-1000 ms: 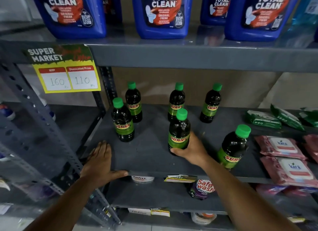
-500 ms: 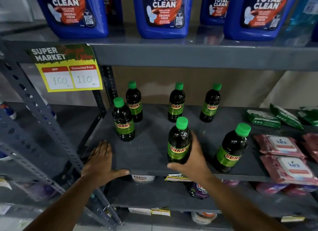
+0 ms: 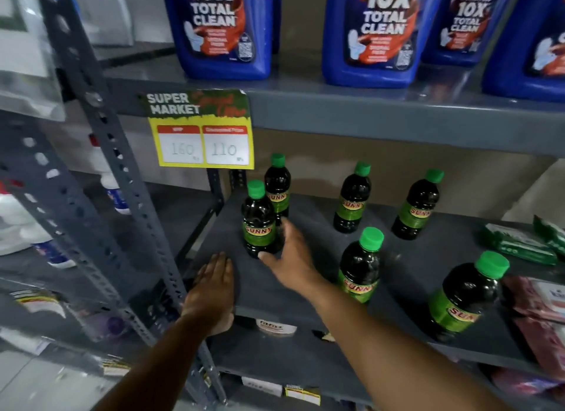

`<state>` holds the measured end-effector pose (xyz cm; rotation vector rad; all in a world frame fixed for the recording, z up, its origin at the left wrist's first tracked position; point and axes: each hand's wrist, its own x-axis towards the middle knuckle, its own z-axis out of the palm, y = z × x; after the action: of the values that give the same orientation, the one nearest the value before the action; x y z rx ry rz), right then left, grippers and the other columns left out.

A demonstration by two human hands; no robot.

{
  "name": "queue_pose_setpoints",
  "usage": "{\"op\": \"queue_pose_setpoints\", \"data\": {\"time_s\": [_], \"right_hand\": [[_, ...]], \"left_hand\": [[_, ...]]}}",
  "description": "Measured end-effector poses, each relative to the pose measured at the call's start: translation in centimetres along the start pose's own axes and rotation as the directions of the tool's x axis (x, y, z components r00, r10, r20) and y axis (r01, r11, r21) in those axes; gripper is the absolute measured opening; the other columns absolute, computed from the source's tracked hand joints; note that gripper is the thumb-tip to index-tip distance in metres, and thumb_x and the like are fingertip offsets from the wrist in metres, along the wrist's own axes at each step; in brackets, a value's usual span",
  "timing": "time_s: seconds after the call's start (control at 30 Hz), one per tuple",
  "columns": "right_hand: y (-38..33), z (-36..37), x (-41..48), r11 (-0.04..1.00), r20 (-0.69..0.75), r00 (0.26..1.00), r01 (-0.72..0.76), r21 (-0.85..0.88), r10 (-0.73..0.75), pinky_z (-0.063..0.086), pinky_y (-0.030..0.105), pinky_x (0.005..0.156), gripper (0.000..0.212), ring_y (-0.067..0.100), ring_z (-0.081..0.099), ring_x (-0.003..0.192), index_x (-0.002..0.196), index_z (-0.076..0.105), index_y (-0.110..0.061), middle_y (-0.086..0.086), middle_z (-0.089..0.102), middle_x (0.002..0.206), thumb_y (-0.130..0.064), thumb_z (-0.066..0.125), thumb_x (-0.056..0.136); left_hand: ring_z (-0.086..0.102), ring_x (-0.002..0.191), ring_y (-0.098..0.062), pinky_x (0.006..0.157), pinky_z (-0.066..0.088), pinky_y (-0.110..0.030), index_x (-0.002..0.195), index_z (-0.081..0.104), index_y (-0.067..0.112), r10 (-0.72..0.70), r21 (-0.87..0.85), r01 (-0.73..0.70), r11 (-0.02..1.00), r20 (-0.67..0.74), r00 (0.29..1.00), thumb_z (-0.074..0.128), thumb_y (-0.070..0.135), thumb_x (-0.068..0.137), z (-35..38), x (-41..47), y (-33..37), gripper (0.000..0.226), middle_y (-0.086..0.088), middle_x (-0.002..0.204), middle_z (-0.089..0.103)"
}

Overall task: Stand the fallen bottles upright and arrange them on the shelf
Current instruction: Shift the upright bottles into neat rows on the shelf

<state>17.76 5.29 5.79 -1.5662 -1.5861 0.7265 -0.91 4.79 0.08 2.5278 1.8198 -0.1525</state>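
Several dark Sunny bottles with green caps stand upright on the grey shelf (image 3: 269, 291). The front left bottle (image 3: 258, 224) stands just ahead of the back left one (image 3: 278, 190). My right hand (image 3: 290, 257) is against the front left bottle's lower right side, thumb at its base and fingers spread behind it; that bottle rests on the shelf. Other bottles stand at back middle (image 3: 351, 202), back right (image 3: 417, 208), front middle (image 3: 360, 267) and front right (image 3: 464, 297). My left hand (image 3: 211, 291) lies flat on the shelf's front left corner.
Blue Total Clean jugs (image 3: 223, 28) line the shelf above, with a yellow price tag (image 3: 198, 129) hanging from its edge. Green packs (image 3: 516, 242) and pink wipe packs (image 3: 538, 303) fill the shelf's right end. A perforated steel post (image 3: 116, 181) stands at the left.
My right hand let go of the front middle bottle, which stays upright, and moved left to the front left bottle. The view shifted left. My left hand stayed on the shelf corner.
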Motion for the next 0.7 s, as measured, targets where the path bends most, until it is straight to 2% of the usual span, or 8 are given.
{"op": "queue_pose_setpoints", "data": {"time_s": [0.07,0.13,0.27,0.43,0.5,0.6,0.63,0.7], "right_hand": [[0.2,0.7,2.1,0.998,0.028,0.999,-0.032,0.048,0.03,0.042,0.043,0.106,0.086,0.017,0.052,0.123,0.136,0.039,-0.027,0.0,0.055,0.133,-0.026,0.084,0.063],[0.5,1.2,3.2,0.994,0.045,0.998,-0.044,0.102,0.04,0.046,0.042,0.101,0.081,0.016,0.057,0.116,0.13,0.044,-0.029,-0.002,0.061,0.126,-0.025,0.086,0.06],[0.5,2.3,3.8,0.992,0.063,0.996,-0.077,0.099,0.071,0.044,0.035,0.1,0.075,0.021,0.057,0.118,0.134,0.043,-0.022,0.002,0.061,0.128,-0.02,0.082,0.071],[0.5,2.0,1.4,0.997,0.053,0.999,-0.015,0.07,0.012,0.042,0.035,0.102,0.067,0.018,0.053,0.122,0.135,0.042,-0.02,0.002,0.059,0.132,-0.018,0.077,0.078],[0.8,1.6,0.1,0.998,0.062,0.998,-0.014,0.061,0.01,0.043,0.035,0.102,0.066,0.016,0.054,0.12,0.133,0.042,-0.022,0.0,0.06,0.129,-0.02,0.077,0.078],[1.2,1.0,-2.0,0.999,0.08,0.997,-0.024,0.032,0.022,0.043,0.034,0.101,0.068,0.011,0.053,0.118,0.137,0.038,-0.026,-0.005,0.059,0.127,-0.026,0.076,0.08],[1.1,0.7,-2.5,0.999,0.085,0.996,-0.018,0.032,0.015,0.042,0.032,0.101,0.068,0.008,0.052,0.117,0.138,0.037,-0.027,-0.009,0.058,0.126,-0.026,0.075,0.08],[1.1,0.4,-3.4,0.999,0.085,0.996,-0.012,0.036,0.009,0.04,0.028,0.099,0.069,0.004,0.05,0.114,0.139,0.036,-0.029,-0.015,0.054,0.122,-0.026,0.074,0.081]], "left_hand": [[-0.007,0.146,-0.034,0.119,0.003,-0.044,0.148,-0.007,-0.002,0.003,-0.003,-0.003,1.0,0.005,1.0,0.053,0.03,0.084,0.2,0.1,-0.2,0.093,-0.022,0.159,-0.008],[-0.008,0.146,-0.033,0.12,0.004,-0.045,0.148,-0.007,-0.002,0.005,-0.006,-0.005,1.0,0.014,1.0,0.056,0.032,0.083,0.2,0.2,-0.1,0.096,-0.021,0.159,-0.009],[-0.008,0.146,-0.031,0.119,0.0,-0.042,0.148,-0.008,0.0,-0.005,-0.011,0.005,1.0,-0.021,1.0,0.049,0.029,0.086,0.3,0.1,-0.6,0.089,-0.019,0.159,-0.009],[-0.016,0.145,-0.028,0.119,-0.003,-0.042,0.148,-0.013,0.004,0.006,-0.085,-0.007,0.996,-0.008,1.0,0.061,0.033,0.073,0.5,-0.1,-0.9,0.109,-0.014,0.159,-0.017],[-0.015,0.145,-0.028,0.118,-0.006,-0.04,0.148,-0.011,0.004,0.026,-0.113,-0.029,0.993,-0.029,0.999,0.064,0.049,0.072,0.6,0.0,-0.9,0.116,-0.013,0.157,-0.02],[-0.016,0.145,-0.027,0.119,-0.004,-0.043,0.148,-0.01,0.002,0.059,-0.146,-0.058,0.988,0.001,0.998,0.037,0.098,0.055,0.2,-0.1,-1.2,0.141,-0.01,0.156,-0.019],[-0.018,0.144,-0.027,0.119,-0.003,-0.044,0.148,-0.011,0.002,0.062,-0.149,-0.058,0.987,0.02,0.998,0.023,0.102,0.052,0.1,-0.1,-1.4,0.143,-0.011,0.156,-0.02],[-0.019,0.144,-0.025,0.119,-0.004,-0.043,0.149,-0.009,0.003,0.05,-0.158,-0.049,0.986,0.004,0.999,-0.007,0.096,0.057,0.0,0.0,-1.5,0.131,-0.015,0.158,-0.018]]}}
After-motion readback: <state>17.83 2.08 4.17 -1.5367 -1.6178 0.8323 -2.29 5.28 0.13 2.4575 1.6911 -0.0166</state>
